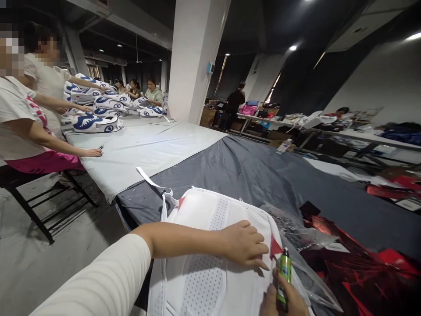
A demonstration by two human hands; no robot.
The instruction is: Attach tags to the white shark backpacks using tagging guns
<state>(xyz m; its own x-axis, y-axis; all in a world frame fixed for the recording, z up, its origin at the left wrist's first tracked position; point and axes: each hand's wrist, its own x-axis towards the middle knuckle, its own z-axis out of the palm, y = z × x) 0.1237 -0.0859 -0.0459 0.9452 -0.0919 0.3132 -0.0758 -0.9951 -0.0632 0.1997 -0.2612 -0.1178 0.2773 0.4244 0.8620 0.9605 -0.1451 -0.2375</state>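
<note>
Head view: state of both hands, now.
Left hand: open, palm down over the white bag, no object visible in it.
Right hand: closed, holding the small green bottle.

- The backpack (pixel 251 213) is laid on the near part of the worktop (pixel 226 164).
- The left hand (pixel 245 243) is rested across it; at its right edge, a small bottle (pixel 285 268) is held in the right hand (pixel 294 300).
- Plastic film (pixel 315 237) is spread to the right of the backpack.
- At far left, bags (pixel 97 123) are piled on the worktop.
- Behind the worktop, a pillar (pixel 192 66) is seen, with shelving (pixel 358 137) placed farther right.
</note>
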